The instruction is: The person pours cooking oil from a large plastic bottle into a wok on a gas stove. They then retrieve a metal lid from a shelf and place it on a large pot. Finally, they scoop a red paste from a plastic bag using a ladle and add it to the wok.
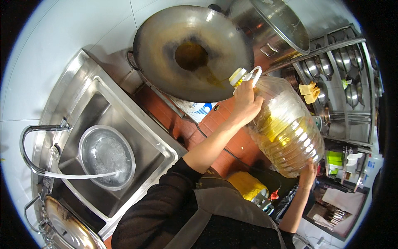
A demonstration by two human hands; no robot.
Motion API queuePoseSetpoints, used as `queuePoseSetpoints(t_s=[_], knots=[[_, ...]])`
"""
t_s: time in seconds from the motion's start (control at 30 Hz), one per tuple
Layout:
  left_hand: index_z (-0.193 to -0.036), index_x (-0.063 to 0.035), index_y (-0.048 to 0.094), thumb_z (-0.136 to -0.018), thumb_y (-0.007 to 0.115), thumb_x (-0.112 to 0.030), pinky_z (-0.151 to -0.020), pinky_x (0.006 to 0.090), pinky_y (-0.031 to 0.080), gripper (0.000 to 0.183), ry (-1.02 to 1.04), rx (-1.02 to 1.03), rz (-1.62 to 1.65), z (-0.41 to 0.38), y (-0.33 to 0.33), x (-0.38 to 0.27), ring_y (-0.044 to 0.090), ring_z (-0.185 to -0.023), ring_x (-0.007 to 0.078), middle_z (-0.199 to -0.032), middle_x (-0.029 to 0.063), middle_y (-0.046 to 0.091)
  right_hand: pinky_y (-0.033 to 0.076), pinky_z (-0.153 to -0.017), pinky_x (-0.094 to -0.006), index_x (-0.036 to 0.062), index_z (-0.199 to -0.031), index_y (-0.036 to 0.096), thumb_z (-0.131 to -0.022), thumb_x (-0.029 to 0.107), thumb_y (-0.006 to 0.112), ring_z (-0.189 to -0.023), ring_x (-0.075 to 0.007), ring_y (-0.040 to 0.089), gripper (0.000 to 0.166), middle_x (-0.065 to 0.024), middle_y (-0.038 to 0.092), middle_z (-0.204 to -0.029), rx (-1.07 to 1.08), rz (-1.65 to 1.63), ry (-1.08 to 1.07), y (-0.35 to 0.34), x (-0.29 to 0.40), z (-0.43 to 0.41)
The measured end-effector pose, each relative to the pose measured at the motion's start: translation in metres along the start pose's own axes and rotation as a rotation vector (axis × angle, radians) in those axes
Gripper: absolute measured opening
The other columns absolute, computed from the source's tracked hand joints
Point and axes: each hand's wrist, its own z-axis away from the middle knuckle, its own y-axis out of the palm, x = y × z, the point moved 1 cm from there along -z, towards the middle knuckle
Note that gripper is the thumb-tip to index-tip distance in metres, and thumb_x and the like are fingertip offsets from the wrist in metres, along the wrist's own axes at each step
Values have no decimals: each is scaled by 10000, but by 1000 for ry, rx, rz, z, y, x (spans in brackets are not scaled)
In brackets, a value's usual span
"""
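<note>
A large clear plastic oil jug (279, 121) is tilted, its mouth over the near right rim of a big metal wok (161, 40). My left hand (247, 102) grips the jug close to its neck and white handle (257, 76). At the jug's base, my right hand (308, 172) holds it from below, its fingers partly hidden. Yellow oil (270, 130) shows through the jug's wall. A yellowish streak of oil (213, 77) runs down the wok's inner side to a dark pool of oil (191, 56) in the bottom.
Left of me, water runs from a faucet hose (77, 176) into a metal bowl (107, 157) in a steel sink (146, 174). A tall steel pot (264, 34) stands beside the wok. Racks with metal bowls (343, 60) line the right. A black cable (230, 152) crosses the red tiled floor (214, 133).
</note>
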Motion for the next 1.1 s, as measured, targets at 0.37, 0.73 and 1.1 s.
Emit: queuePoseSetpoints(t_s=[0.37, 0.73, 1.1], knots=[[-1028, 38, 479, -793, 538, -109, -806, 414, 329, 283, 429, 70, -299, 20, 26, -98, 469, -881, 281, -900, 152, 495, 307, -978, -399, 85, -1176, 479, -807, 337, 576, -1124, -214, 424, 458, -48, 488, -1194, 339, -753, 357, 38, -179, 49], [-808, 6, 517, -824, 544, -128, -590, 395, 409, 137, 398, 600, -157, 138, 94, -166, 561, -648, 305, -706, 169, 559, 360, -955, -404, 90, -1149, 515, -715, 252, 616, -1130, -228, 439, 474, -56, 508, -1199, 327, -1359, 563, 48, -307, 143], [-874, 74, 610, -798, 622, -136, -626, 259, 451, 224, 162, 1031, -415, 269, 178, -43, 556, -708, 112, -766, 84, 625, 473, -741, -282, 11, -1210, 490, -797, 148, 608, -891, -164, 561, 451, -88, 584, -1036, -79, -348, 539, -135, -414, 324]])
